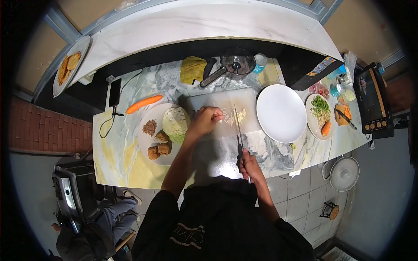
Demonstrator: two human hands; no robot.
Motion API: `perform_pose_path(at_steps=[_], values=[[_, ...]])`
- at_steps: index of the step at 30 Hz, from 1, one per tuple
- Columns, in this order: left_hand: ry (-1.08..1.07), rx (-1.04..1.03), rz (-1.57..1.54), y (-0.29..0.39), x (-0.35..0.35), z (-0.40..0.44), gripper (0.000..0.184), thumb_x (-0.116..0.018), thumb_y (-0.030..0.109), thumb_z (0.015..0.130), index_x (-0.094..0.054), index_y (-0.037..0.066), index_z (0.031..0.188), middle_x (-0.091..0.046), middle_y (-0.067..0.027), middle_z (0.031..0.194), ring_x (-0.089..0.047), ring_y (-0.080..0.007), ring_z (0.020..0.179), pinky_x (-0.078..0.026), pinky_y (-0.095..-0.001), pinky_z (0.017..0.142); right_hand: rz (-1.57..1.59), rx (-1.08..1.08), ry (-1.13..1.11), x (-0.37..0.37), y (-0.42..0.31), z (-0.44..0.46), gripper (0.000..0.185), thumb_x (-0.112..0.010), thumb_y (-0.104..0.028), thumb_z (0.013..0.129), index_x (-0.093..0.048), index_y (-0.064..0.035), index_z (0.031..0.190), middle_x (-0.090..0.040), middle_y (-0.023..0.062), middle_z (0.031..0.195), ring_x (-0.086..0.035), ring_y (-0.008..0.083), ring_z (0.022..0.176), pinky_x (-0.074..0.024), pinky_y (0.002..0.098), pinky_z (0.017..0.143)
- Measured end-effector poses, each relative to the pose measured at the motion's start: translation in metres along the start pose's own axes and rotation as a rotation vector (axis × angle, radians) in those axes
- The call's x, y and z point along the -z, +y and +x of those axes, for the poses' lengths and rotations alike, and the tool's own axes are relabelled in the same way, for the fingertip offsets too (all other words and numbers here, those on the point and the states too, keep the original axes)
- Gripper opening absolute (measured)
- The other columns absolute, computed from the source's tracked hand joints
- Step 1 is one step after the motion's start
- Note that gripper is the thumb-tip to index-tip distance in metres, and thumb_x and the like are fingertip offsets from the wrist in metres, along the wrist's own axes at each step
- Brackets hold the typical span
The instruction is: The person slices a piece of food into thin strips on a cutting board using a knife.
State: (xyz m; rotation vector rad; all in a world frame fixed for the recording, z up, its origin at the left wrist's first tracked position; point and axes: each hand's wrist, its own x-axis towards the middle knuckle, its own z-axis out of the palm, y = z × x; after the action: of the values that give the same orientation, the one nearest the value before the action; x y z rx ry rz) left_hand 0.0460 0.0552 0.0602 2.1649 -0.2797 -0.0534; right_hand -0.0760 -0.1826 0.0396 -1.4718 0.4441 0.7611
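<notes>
My right hand (249, 165) is wrapped round the handle of a long kitchen knife (237, 126), whose blade points away from me over the white cutting board (204, 100). Finely cut pale yellowish pieces (240, 115) lie on both sides of the blade. To the left of the knife, the fingers of my left hand (208, 119) are pinched together over the board, next to thin whitish strips (225, 118). Whatever sits between those fingertips is too small to name.
Left stands a plate (148, 143) with cabbage (175, 124), minced meat and brown fried cubes, below a carrot (143, 104). Right are a white plate (281, 114) and a plate of chopped greens (321, 105). Behind is a glass saucepan (237, 63). A person (93, 235) sits lower left.
</notes>
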Motion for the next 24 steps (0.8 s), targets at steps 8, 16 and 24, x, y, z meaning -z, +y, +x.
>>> perform_pose_path(at_steps=[8, 16, 24], values=[[0.000, 0.136, -0.147, -0.001, -0.006, -0.021, 0.026, -0.063, 0.024, 0.090, -0.067, -0.001, 0.096, -0.066, -0.0139, 0.081, -0.067, -0.0198, 0.062, -0.053, -0.0330, 0.063, 0.005, -0.009, -0.011, -0.003, -0.002, 0.000, 0.056, -0.036, -0.057, 0.099, -0.039, -0.0107, 0.067, -0.036, -0.0009, 0.049, -0.029, 0.0070, 0.034, -0.0239, 0.0237, 0.027], [-0.075, 0.157, -0.191, -0.001, -0.021, -0.012, 0.022, -0.057, 0.017, 0.091, -0.067, 0.002, 0.104, -0.065, -0.0140, 0.075, -0.066, -0.0195, 0.058, -0.052, -0.0339, 0.059, 0.048, -0.030, -0.003, -0.002, -0.001, -0.001, 0.056, -0.037, -0.058, 0.098, -0.039, -0.0114, 0.067, -0.035, -0.0018, 0.050, -0.029, 0.0064, 0.035, -0.0224, 0.0230, 0.028], [-0.017, 0.175, -0.136, 0.007, -0.032, -0.005, 0.017, -0.059, 0.013, 0.089, -0.067, 0.009, 0.104, -0.066, -0.0145, 0.073, -0.066, -0.0230, 0.062, -0.051, -0.0366, 0.061, 0.050, -0.010, -0.004, 0.004, 0.002, -0.005, 0.057, -0.035, -0.056, 0.099, -0.040, -0.0108, 0.066, -0.037, -0.0010, 0.049, -0.030, 0.0069, 0.034, -0.0237, 0.0231, 0.028]])
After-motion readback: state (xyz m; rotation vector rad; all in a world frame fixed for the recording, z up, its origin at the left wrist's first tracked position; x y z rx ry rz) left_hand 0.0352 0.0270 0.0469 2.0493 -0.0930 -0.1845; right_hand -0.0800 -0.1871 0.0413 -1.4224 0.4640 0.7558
